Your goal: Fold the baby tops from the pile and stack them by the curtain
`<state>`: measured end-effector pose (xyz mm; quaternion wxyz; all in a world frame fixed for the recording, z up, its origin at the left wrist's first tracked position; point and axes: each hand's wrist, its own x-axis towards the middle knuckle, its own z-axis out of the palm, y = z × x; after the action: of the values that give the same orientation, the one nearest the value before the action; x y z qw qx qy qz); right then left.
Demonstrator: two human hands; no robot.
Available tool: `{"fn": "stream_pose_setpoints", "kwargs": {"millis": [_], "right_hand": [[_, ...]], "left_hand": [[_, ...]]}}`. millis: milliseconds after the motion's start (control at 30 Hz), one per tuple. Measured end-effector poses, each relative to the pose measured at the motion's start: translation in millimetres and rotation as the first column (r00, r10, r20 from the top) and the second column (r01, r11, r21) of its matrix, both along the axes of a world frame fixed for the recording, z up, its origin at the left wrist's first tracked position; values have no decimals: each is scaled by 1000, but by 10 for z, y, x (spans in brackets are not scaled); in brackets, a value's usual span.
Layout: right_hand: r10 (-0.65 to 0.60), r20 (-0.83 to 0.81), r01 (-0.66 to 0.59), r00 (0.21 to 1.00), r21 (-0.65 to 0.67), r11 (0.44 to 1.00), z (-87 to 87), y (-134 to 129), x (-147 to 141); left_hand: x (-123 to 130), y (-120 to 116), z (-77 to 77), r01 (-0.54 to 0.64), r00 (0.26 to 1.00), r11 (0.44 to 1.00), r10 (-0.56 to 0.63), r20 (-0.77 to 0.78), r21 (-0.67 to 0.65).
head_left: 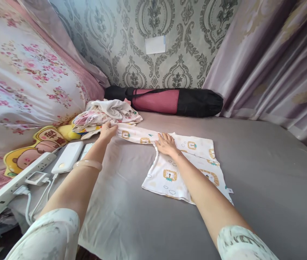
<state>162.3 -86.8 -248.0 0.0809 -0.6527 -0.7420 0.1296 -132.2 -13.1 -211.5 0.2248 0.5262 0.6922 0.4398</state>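
Note:
A small white garment printed with orange lion faces (170, 174) lies on the grey sheet, one long sleeve stretched out to the left. At the end of that sleeve, the fingers of my left hand (108, 130) are closed on the cuff. My right hand (166, 143) rests on the garment near the shoulder, palm down with its fingers extended. A small tag sticks out from the garment's lower right edge.
A pile of clothes (110, 113) lies just beyond my left hand. Behind it, a black and pink rolled bag (156, 101) lies along the wall. At left are a power strip (15, 184), a white power bank (68, 157), a phone (87, 149) and a yellow cushion (23, 157).

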Motion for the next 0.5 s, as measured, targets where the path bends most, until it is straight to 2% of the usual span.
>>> {"fn": "stream_pose_setpoints", "kwargs": {"millis": [133, 267, 400, 500], "right_hand": [[4, 12, -3, 1000, -63, 998, 50, 17, -7], [0, 31, 5, 1000, -152, 988, 123, 46, -12], [-10, 58, 22, 998, -220, 975, 214, 69, -18], [-21, 82, 41, 996, -261, 964, 280, 100, -24]], "left_hand": [[80, 145, 92, -7, 977, 999, 15, -214, 42], [128, 180, 181, -18, 924, 998, 37, -381, 54], [143, 189, 287, -16, 907, 998, 39, -419, 60], [146, 203, 355, -5, 928, 997, 32, -371, 72]]}}
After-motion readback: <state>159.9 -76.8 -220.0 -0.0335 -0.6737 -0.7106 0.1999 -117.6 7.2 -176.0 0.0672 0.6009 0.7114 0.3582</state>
